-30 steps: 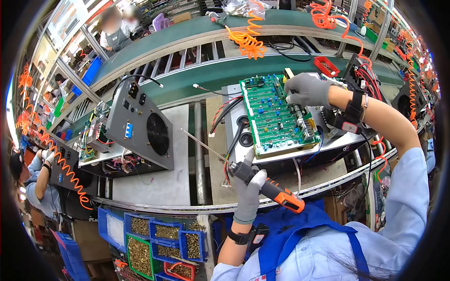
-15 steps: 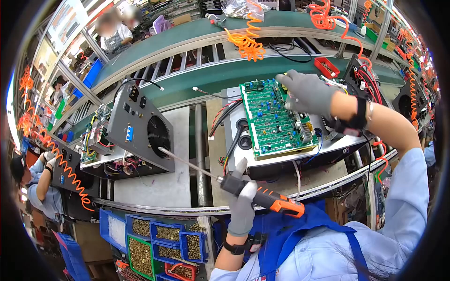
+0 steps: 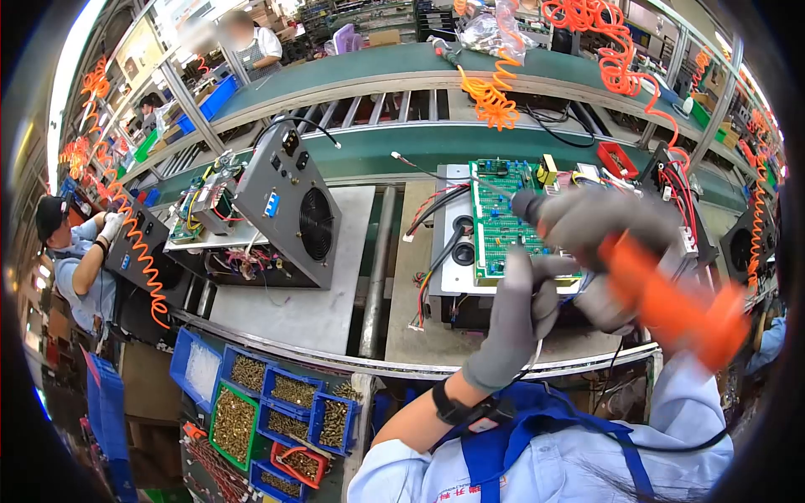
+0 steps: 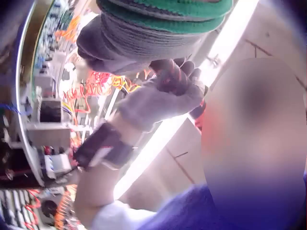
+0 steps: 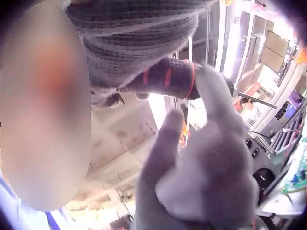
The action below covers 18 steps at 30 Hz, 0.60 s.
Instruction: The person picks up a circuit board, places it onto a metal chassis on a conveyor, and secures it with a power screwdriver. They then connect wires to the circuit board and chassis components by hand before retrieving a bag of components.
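Observation:
In the head view my gloved right hand grips an electric screwdriver with an orange handle end, blurred by motion. Its long thin shaft shows past the black nose in the right wrist view. Close beside the tool is my gloved left hand, its index finger and thumb extended and apart; the index finger overlaps the tool's front part in the right wrist view. Behind both hands a green circuit board lies on a metal chassis, its right part hidden by the hands and tool.
A second grey unit with a fan stands to the left. Blue bins and a green bin of small brass-coloured parts sit at the front left. A red tray lies behind the board. Orange coiled hoses hang around. Another person works at far left.
The screwdriver has passed from my left hand to my right. My right hand came down from the board's far edge, and my left hand rose toward the board. The head view has shifted.

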Tool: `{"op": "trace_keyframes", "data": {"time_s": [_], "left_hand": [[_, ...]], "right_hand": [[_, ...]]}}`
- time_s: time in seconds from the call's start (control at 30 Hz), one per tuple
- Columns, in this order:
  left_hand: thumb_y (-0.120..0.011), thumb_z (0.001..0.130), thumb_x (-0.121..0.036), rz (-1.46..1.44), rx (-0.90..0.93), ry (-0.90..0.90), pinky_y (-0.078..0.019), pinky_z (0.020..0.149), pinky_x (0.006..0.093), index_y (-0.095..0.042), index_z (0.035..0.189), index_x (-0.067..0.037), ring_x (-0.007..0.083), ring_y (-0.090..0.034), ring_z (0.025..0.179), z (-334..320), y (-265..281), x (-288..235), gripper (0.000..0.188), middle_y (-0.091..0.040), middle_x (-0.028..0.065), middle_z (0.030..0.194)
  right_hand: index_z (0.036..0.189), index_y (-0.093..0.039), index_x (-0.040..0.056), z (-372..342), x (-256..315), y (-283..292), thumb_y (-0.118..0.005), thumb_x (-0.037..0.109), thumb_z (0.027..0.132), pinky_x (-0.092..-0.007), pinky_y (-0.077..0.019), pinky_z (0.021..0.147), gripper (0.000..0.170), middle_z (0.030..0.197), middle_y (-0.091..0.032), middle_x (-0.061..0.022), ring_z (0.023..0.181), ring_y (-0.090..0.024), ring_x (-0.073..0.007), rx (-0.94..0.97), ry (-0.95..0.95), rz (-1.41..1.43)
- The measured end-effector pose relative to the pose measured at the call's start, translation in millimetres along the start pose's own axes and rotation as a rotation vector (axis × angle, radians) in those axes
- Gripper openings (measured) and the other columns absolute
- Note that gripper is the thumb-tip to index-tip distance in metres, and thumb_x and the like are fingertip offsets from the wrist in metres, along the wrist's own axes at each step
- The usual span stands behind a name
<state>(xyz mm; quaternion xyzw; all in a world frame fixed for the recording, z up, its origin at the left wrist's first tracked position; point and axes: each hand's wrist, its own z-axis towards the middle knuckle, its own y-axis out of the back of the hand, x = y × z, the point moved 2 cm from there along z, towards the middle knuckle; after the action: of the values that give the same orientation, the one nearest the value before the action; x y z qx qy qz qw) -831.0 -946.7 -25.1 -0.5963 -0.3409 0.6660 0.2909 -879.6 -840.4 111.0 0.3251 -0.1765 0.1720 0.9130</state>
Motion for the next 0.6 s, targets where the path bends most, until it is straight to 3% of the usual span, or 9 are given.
{"op": "trace_keyframes", "data": {"time_s": [0.07, 0.13, 0.17, 0.2, 0.3, 0.37, 0.43, 0.5, 0.6], "left_hand": [[-0.063, 0.089, -0.027, 0.727, 0.039, -0.225, -0.0405, 0.058, 0.0254, -0.059, 0.114, -0.003, 0.0094, -0.047, 0.062, -7.3, 13.9, -10.3, 0.035, -0.051, -0.0023, 0.071], [-0.066, 0.086, -0.024, 1.368, -0.223, -0.36, -0.0364, 0.052, 0.025, -0.06, 0.112, -0.003, 0.0078, -0.043, 0.057, -9.4, 54.5, -11.8, 0.034, -0.047, -0.0024, 0.066], [-0.069, 0.082, -0.021, 1.415, -0.325, -0.344, -0.0373, 0.052, 0.0254, -0.06, 0.112, -0.002, 0.0096, -0.043, 0.056, -9.3, 66.7, -13.7, 0.037, -0.046, 0.0006, 0.063], [-0.07, 0.081, -0.023, 1.473, -0.377, -0.393, -0.0421, 0.049, 0.0324, -0.062, 0.112, -0.004, 0.0165, -0.049, 0.049, -4.7, 80.5, -10.8, 0.037, -0.049, 0.0019, 0.057], [-0.068, 0.081, -0.025, 1.543, -0.33, -0.501, -0.0438, 0.051, 0.0359, -0.063, 0.113, -0.005, 0.0203, -0.055, 0.051, 4.7, 91.2, -6.4, 0.038, -0.056, 0.0053, 0.058], [-0.066, 0.082, -0.027, 1.613, -0.282, -0.3, -0.0457, 0.053, 0.0392, -0.064, 0.111, -0.008, 0.0252, -0.06, 0.056, 8.0, 83.8, -10.4, 0.035, -0.061, 0.0095, 0.062], [-0.066, 0.082, -0.027, 1.615, -0.273, -0.278, -0.0462, 0.053, 0.0398, -0.064, 0.108, -0.01, 0.0267, -0.062, 0.057, 11.4, 80.6, -11.8, 0.032, -0.061, 0.0103, 0.062], [-0.065, 0.082, -0.027, 1.62, -0.263, -0.254, -0.0467, 0.054, 0.0404, -0.065, 0.106, -0.011, 0.0283, -0.063, 0.058, 12.0, 78.0, -12.0, 0.029, -0.061, 0.0111, 0.062], [-0.064, 0.08, -0.018, 1.587, -0.298, -0.231, -0.0493, 0.064, 0.0389, -0.066, 0.101, -0.004, 0.0321, -0.064, 0.07, 12.6, 75.3, -12.5, 0.026, -0.065, 0.0172, 0.074]], "right_hand": [[0.111, -0.053, 0.0024, -7.0, -24.6, 15.4, -0.063, 0.017, 0.086, -0.0369, -0.0519, 0.075, 0.031, 0.091, -0.059, -0.0085, 0.083, -0.06, -0.0205, -0.285, -0.163, 0.326], [0.127, -0.041, 0.0059, 14.7, -10.0, 14.1, -0.059, 0.026, 0.088, -0.0301, -0.0428, 0.061, 0.047, 0.072, -0.042, -0.0019, 0.062, -0.044, -0.0131, -0.721, -0.008, 0.269], [0.137, -0.034, 0.0044, 10.2, -15.7, 29.5, -0.055, 0.026, 0.088, -0.0291, -0.0416, 0.06, 0.057, 0.079, -0.043, -0.0028, 0.062, -0.041, -0.0109, -0.381, -0.105, 0.393], [0.133, -0.037, 0.003, 24.0, -2.8, 15.8, -0.054, 0.029, 0.089, -0.0296, -0.0429, 0.059, 0.054, 0.086, -0.045, -0.0035, 0.061, -0.044, -0.0106, -0.621, -0.177, 0.317], [0.131, -0.04, 0.0037, 33.4, -12.5, 5.8, -0.052, 0.03, 0.088, -0.0309, -0.0456, 0.056, 0.052, 0.087, -0.047, -0.0043, 0.058, -0.05, -0.0117, -0.634, -0.264, 0.443], [0.131, -0.04, 0.0041, 36.1, -20.0, 3.5, -0.052, 0.03, 0.088, -0.0311, -0.0457, 0.056, 0.052, 0.087, -0.047, -0.0042, 0.059, -0.05, -0.0116, -0.568, -0.307, 0.438], [0.131, -0.039, 0.0047, 38.5, -26.7, 1.8, -0.051, 0.029, 0.088, -0.032, -0.0465, 0.055, 0.051, 0.088, -0.049, -0.0042, 0.06, -0.052, -0.0119, -0.458, -0.364, 0.42], [0.131, -0.04, 0.0045, 42.0, -28.3, -3.4, -0.052, 0.028, 0.089, -0.0323, -0.0473, 0.056, 0.05, 0.088, -0.05, -0.0045, 0.06, -0.053, -0.0124, -0.468, -0.382, 0.418], [0.13, -0.041, 0.0037, 45.6, -30.0, -7.1, -0.052, 0.026, 0.089, -0.0322, -0.0486, 0.057, 0.049, 0.089, -0.052, -0.0053, 0.06, -0.055, -0.0134, -0.477, -0.412, 0.388]]}}
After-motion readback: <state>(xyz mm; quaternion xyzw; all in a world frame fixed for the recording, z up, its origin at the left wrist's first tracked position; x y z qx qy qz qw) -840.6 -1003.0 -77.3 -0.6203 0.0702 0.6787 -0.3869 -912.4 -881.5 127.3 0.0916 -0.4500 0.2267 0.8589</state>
